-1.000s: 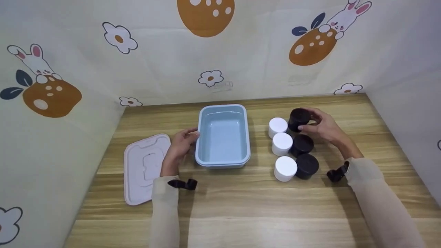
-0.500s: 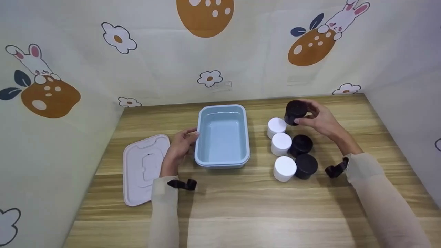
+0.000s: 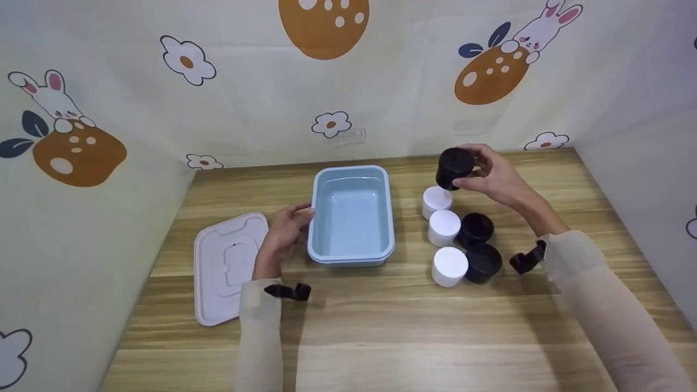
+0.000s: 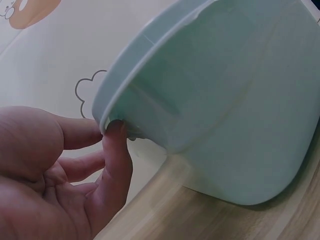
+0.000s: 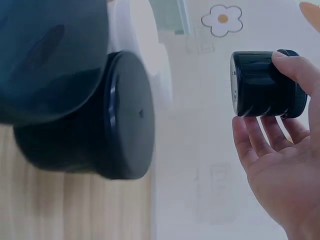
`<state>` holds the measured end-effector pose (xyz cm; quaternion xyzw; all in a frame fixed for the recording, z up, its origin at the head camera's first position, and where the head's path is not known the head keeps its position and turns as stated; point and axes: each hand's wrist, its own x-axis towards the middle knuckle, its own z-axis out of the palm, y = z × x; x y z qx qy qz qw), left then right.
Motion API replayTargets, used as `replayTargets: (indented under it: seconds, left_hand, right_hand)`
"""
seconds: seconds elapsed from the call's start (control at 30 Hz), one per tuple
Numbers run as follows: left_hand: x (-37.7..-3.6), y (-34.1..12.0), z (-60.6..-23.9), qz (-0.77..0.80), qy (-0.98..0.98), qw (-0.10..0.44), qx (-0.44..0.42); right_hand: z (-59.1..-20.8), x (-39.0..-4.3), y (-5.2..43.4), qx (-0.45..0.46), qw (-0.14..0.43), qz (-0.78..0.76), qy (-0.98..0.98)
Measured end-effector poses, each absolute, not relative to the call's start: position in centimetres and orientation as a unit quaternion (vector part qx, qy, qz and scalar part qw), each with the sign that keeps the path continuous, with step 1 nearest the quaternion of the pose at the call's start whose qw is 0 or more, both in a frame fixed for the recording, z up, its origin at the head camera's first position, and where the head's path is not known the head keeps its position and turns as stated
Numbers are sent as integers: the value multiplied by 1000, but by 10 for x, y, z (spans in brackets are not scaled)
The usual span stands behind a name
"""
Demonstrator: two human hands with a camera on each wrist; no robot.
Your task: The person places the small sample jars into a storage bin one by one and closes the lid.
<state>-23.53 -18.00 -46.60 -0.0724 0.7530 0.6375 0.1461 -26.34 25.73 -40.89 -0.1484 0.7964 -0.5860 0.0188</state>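
Black jar [image 3: 453,166] lifted clear of the surface [image 3: 381,321], gripped in the right hand [image 3: 493,177] between thumb and curled fingers [image 5: 260,137], above and just behind the rearmost white jar [image 3: 436,200]. Tilted slightly in the head view; seen side-on in the right wrist view, ribbed wall showing, fingertips wrapped round the far end. Palm left open beneath it, not pressed to the jar.

Left hand [image 3: 283,234] resting at the left rim of the blue tub [image 3: 351,256], fingers loosely extended, thumb [image 4: 117,160] touching the underside of the rim lip in the left wrist view. Not clenched; no full grasp round the tub wall visible.

Tub sitting upright on the surface, nothing inside. Pale pink lid [image 3: 226,267] lying flat just left of the left hand. Right of the tub, three white jars in a column, with two more black jars [image 3: 479,247] beside the nearer two, touching or nearly so. Black wrist straps [image 3: 288,291] on both sleeves.
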Motion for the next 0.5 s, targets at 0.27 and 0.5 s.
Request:
replayTargets:
  seconds: [0.27,0.5]
  left_hand:
    - [-234,-179,-466,653,741,141,-67]
    - [-234,-178,-466,653,742,135,-72]
  right_hand:
    - [-396,-268,236,-181,24,-588,788]
    - [-387,-273,212,-217,31,-571,791]
